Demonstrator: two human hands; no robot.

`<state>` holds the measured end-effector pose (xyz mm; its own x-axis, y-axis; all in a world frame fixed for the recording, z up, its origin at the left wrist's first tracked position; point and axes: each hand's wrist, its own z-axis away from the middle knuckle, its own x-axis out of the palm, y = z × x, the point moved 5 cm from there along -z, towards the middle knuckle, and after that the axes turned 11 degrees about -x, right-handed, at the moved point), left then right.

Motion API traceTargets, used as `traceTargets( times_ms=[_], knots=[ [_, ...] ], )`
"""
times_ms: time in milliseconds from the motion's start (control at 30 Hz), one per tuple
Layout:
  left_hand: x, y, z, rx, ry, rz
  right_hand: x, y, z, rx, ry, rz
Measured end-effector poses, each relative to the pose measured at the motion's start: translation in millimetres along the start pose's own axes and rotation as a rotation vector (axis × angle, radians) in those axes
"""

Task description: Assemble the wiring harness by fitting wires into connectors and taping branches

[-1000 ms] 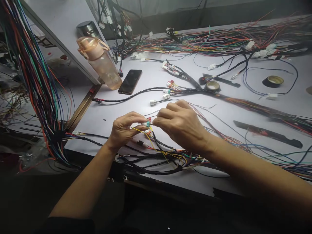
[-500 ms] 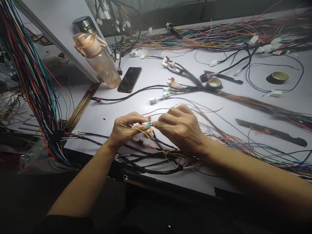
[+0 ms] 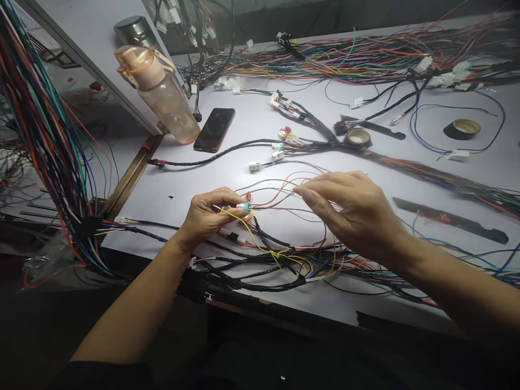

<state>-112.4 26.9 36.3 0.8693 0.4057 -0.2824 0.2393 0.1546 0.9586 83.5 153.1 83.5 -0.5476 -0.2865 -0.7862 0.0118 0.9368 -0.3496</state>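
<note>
My left hand pinches a small white and teal wire connector between thumb and fingertips. A yellow wire passes by those fingers and droops to the right. Thin wires run from the connector's right side toward my right hand. The right hand is raised above the wires, its thumb and index finger close together at a thin wire; the exact contact is hard to make out. Just behind the held connector shows a small red connector. Under both hands lies a black-taped wire harness.
A bottle and a phone stand and lie at back left. Another taped harness, tape rolls and a dark flat strip lie to the right. A thick wire bundle hangs at left; more wires line the back.
My right hand has moved right, away from the connector, and its fist has loosened. Thin wires now show between the hands. My left hand keeps its hold on the connector.
</note>
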Motion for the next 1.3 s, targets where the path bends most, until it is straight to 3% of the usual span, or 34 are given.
traceTargets(
  times_ms=[233, 367, 567, 833, 1133, 1300],
  knots=[
    [-2.8, -6, -2, -0.011, -0.004, -0.006, 6, 5, 29, 0.173, 0.024, -0.205],
    [-5.0, -5, -3, -0.012, -0.043, -0.058, 16, 8, 39, 0.234, 0.115, -0.366],
    [-10.9, -9, -10, -0.047, -0.068, -0.025, 32, 19, 44, 0.313, 0.133, -0.523],
    [-12.6, -11, -16, -0.081, -0.079, -0.028, 31, 25, 35, 0.259, 0.167, -0.610],
    [-14.8, -20, -14, -0.075, -0.131, -0.055, 51, 29, 48, 0.264, 0.221, -0.594],
    [-18.5, -28, -11, -0.096, -0.133, -0.066, 40, 30, 39, 0.252, 0.208, -0.583]
  ],
)
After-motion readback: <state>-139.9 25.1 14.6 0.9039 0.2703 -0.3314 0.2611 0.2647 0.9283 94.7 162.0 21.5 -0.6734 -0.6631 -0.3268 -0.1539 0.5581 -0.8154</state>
